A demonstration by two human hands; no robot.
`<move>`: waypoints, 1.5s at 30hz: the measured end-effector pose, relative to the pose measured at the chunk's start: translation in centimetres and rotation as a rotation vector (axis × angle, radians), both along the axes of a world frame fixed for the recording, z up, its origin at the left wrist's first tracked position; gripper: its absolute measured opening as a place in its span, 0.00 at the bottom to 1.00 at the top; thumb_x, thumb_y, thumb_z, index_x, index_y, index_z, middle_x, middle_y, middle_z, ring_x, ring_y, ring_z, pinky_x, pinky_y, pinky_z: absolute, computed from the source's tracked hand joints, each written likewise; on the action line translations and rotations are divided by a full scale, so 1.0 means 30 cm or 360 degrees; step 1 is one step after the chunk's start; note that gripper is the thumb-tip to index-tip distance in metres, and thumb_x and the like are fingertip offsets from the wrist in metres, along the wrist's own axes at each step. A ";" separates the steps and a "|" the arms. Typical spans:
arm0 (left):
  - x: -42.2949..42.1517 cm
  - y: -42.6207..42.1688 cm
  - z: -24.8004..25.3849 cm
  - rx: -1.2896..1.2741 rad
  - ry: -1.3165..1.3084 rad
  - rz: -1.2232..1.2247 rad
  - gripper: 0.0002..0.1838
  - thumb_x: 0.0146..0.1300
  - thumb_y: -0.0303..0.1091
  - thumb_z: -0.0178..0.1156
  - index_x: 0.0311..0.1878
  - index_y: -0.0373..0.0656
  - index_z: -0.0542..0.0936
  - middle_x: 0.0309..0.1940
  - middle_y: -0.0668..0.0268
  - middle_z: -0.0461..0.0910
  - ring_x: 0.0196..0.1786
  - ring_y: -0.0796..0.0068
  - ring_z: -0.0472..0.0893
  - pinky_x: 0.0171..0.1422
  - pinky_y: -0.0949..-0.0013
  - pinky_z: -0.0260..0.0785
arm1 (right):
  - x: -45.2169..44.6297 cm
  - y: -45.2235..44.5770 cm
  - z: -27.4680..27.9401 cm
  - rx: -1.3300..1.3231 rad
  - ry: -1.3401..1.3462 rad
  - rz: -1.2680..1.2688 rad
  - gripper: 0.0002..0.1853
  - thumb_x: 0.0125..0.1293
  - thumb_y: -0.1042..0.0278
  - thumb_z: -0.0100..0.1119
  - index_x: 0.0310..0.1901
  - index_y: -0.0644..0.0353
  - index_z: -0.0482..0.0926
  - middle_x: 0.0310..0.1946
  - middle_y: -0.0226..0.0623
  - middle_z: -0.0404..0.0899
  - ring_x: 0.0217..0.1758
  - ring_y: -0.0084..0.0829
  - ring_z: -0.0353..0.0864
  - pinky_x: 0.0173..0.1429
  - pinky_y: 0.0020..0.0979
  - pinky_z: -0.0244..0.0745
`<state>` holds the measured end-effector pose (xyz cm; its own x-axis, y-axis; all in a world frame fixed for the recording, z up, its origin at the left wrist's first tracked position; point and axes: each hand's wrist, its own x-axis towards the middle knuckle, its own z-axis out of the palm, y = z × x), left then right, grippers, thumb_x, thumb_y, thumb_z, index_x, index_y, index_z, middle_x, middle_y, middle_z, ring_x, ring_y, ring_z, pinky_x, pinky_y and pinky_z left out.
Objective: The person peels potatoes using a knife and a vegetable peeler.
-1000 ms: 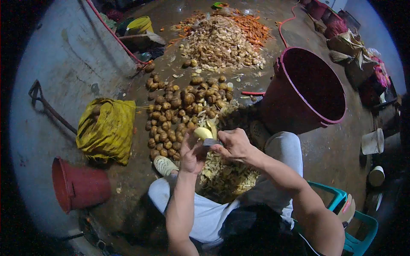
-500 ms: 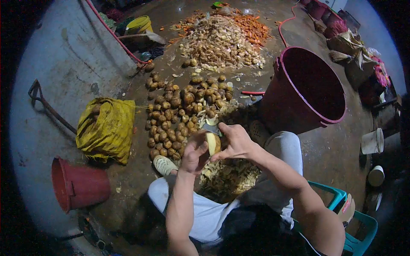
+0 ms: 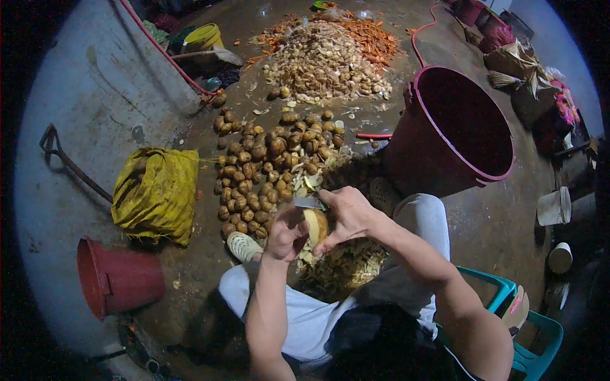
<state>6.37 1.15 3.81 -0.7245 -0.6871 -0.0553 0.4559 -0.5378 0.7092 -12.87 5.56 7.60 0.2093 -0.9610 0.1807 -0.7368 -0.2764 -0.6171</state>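
Note:
Between my knees, my left hand grips a partly peeled potato, its pale cut side facing left and brown skin on the right. My right hand holds a flat metal blade across the top of the potato, with its thumb against the potato's lower end. Below the hands lies a heap of pale peelings. Just beyond them, unpeeled brown potatoes are spread over the wet floor.
A large maroon tub stands at the right, beside a teal chair. At the left are a yellow sack and a red bucket. A pile of pale and orange peelings lies farther back.
The potato has been turned from its slanted hold to upright, showing brown skin. The blade has moved from its lower right to its top, and the view has shifted slightly.

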 end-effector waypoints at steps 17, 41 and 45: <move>-0.006 -0.004 -0.018 -0.0111 0.0071 0.0031 0.30 0.49 0.36 0.76 0.55 0.40 0.75 0.44 0.67 0.80 0.46 0.75 0.80 0.52 0.71 0.73 | 0.016 0.029 -0.034 -0.0183 -0.0021 -0.0078 0.43 0.25 0.22 0.72 0.20 0.59 0.66 0.12 0.41 0.66 0.15 0.46 0.68 0.21 0.37 0.63; -0.012 -0.026 0.077 0.0057 0.0092 -0.0051 0.22 0.65 0.31 0.56 0.60 0.30 0.69 0.49 0.53 0.79 0.48 0.63 0.82 0.54 0.63 0.75 | -0.001 0.001 -0.024 0.0063 -0.0050 -0.0209 0.44 0.34 0.21 0.68 0.25 0.65 0.72 0.11 0.48 0.70 0.20 0.54 0.77 0.28 0.45 0.73; -0.008 -0.028 0.050 0.0039 -0.0014 0.0024 0.24 0.58 0.33 0.62 0.56 0.30 0.73 0.47 0.54 0.81 0.47 0.62 0.83 0.56 0.59 0.76 | 0.003 0.004 -0.018 -0.0001 -0.0047 -0.0190 0.44 0.32 0.22 0.70 0.25 0.65 0.72 0.12 0.48 0.70 0.21 0.53 0.78 0.29 0.45 0.74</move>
